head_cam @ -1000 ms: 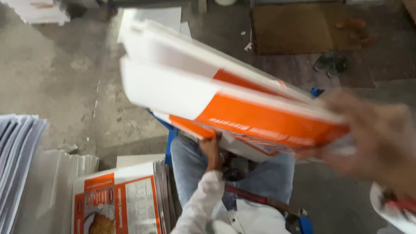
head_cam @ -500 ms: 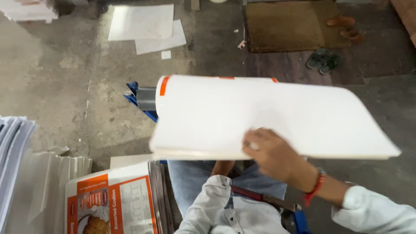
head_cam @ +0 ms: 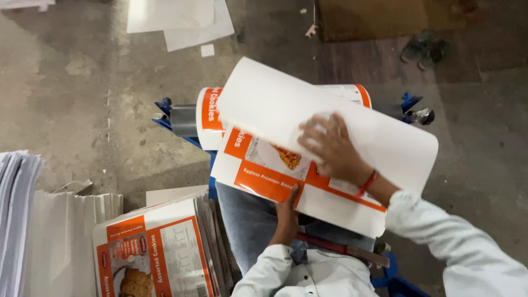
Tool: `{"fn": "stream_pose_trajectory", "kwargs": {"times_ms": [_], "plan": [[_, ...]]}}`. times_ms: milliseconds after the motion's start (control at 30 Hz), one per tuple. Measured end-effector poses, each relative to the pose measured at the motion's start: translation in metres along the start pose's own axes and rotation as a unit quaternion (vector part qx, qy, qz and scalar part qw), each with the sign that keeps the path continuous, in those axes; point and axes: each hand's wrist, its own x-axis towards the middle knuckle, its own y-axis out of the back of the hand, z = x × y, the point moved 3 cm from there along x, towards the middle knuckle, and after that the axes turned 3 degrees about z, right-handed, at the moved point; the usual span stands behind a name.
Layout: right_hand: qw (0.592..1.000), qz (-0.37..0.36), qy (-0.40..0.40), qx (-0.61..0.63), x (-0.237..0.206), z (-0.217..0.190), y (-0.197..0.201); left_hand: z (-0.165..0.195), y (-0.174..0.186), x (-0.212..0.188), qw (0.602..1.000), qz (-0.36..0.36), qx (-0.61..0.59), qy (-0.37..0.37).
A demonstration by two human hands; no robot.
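A large white and orange printed cardboard sheet (head_cam: 275,170) lies across my lap over a blue frame with a roller (head_cam: 187,121). Its far part curls over the roller. My right hand (head_cam: 330,147) presses flat on the white upper flap (head_cam: 275,104), which folds back toward me. My left hand (head_cam: 287,212) grips the sheet's near orange edge from below, thumb on top. A red band circles my right wrist.
A stack of the same printed carton sheets (head_cam: 159,253) stands at my left, with grey-white flat sheets (head_cam: 60,236) and a paper pile (head_cam: 16,209) beyond. Loose white sheets (head_cam: 176,19) lie on the concrete floor ahead, and sandals (head_cam: 426,49) by a brown mat.
The sheet, held up in the air a second ago, has come down onto the roller. My right hand has moved onto the white flap; my left hand holds the near edge.
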Motion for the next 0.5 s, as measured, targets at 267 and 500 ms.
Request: {"fn": "stream_pose_trajectory", "kwargs": {"times_ms": [267,500], "plan": [[0.996,0.064,-0.068,-0.017,0.033,0.100,0.004,-0.002,0.037,-0.037,0.996,0.014,0.070,-0.057],[0.942,0.088,-0.138,0.293,0.031,0.098,0.114,0.075,-0.060,-0.072,0.884,-0.071,0.200,-0.416]]}}
